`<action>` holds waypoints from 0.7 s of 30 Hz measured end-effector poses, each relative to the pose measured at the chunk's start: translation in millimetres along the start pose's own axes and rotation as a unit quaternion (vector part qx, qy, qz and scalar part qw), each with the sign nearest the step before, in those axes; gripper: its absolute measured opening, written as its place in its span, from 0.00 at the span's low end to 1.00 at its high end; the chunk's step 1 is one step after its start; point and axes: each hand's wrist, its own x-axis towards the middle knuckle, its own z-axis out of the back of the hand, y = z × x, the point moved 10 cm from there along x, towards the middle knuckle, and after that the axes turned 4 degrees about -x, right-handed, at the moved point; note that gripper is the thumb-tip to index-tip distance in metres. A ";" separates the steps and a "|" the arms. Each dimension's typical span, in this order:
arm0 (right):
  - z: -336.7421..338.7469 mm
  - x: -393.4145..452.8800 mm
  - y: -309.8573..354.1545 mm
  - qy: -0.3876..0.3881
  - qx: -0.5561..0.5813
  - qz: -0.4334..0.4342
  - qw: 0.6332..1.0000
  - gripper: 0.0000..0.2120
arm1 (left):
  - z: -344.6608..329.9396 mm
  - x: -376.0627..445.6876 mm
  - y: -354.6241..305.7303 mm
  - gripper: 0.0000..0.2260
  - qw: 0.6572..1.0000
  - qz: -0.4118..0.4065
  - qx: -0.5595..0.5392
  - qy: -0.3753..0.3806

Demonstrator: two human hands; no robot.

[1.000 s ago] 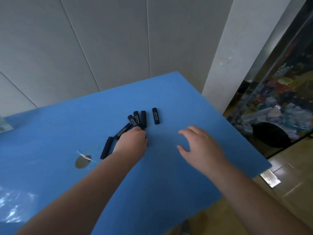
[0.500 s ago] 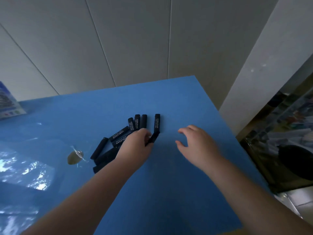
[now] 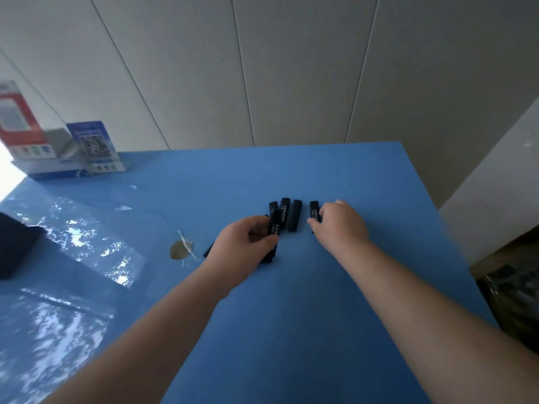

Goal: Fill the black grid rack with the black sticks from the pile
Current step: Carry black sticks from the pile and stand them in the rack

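**Both hands on the pile of sticks, far right of the worktop**

Head view: The black sticks (image 3: 287,218) lie in a small pile on the blue worktop (image 3: 291,316), toward its far right part. Three of them lie side by side, pointing away from the person, and one single stick (image 3: 313,212) lies just to their right with a small gap between.

The left hand (image 3: 243,243) rests on the near left part of the pile, its fingers curled around one or more sticks; a stick with white print shows at its fingertips, and more dark ends poke out beneath the hand on the left and near sides. The right hand (image 3: 341,224) lies just beside the pile on the right, fingers curled onto the single stick and pinching it at its near end. The two hands are near each other, with the three parallel sticks between them.

A dark block (image 3: 14,249) sits at the left edge, well apart from the hands; whether it is the grid rack cannot be told. Between it and the pile lies glossy sheeting (image 3: 87,249) and a small round mark (image 3: 179,249). Printed boxes (image 3: 58,153) stand at the far left corner against the grey wall (image 3: 291,68). The right edge of the worktop runs near the right hand; bare blue surface stretches toward the person.
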 end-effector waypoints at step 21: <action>25.8 -94.2 84.1 0.090 0.374 0.125 0.915 0.03 | 79.1 -55.5 25.9 0.06 0.989 0.008 -0.118 -0.084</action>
